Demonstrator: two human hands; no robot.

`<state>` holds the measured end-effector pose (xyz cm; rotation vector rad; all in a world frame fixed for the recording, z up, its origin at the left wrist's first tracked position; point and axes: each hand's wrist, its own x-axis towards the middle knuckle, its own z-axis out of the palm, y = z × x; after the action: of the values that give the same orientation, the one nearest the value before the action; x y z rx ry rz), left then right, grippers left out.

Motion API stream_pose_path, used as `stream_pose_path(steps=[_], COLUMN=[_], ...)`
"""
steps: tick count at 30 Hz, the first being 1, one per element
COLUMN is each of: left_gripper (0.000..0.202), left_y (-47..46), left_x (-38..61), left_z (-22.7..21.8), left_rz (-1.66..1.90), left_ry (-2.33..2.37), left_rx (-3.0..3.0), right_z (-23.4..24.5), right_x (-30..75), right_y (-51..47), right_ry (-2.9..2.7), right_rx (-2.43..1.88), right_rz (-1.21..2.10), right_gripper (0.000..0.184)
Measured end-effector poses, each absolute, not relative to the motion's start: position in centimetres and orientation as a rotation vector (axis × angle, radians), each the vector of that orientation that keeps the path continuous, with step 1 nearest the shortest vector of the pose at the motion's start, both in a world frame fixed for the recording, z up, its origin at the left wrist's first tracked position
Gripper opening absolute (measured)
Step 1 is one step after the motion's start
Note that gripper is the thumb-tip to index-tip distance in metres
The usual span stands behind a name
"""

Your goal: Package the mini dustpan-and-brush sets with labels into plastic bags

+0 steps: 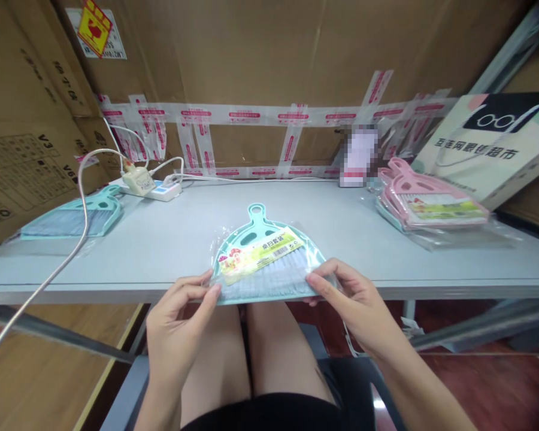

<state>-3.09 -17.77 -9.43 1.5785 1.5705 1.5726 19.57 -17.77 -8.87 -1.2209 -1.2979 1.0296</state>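
A teal mini dustpan and brush set [263,257] in a clear plastic bag lies at the front edge of the grey table [323,221], handle pointing away from me. My left hand [179,326] pinches the bag's near left corner. My right hand [354,299] pinches the near right corner. Both hands hold the wide end of the packet just past the table edge, above my knees.
A stack of pink and teal bagged sets [431,200] lies at the right. A teal brush [72,216] rests at the left beside a white power strip [150,187] with cables. Taped cardboard boxes [260,78] wall the back; a printed box [489,143] leans at the right.
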Motion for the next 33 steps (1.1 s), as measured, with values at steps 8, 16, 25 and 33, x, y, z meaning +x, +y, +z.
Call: stream_pose_path(steps=[8,16,25,33], left_gripper=[0.028,0.028,0.045,0.021], left_y=[-17.2,-14.4,-1.7,3.4], left_x=[-2.4,-2.8,-4.8,-5.0], left_z=[-9.4,-4.5,3.1,-1.3], left_rz=[1.5,1.618,0.873,0.697], left_ry=[1.696,1.378,0.952,1.04], left_rx=[1.686,1.583,1.891,1.983], right_z=[-9.4,-6.8,-0.8,-5.5], right_x=[17.6,17.0,21.4,22.3], right_y=[-17.9,-16.0,-5.6,0.1], right_ry=[-1.191,-1.062,-1.323,-1.328], right_rx=[-1.268,-0.953,-0.809,-0.954], right_rz=[0.589,0.4,0.999,1.2], right_gripper=[0.033,0.017,0.051,0.038])
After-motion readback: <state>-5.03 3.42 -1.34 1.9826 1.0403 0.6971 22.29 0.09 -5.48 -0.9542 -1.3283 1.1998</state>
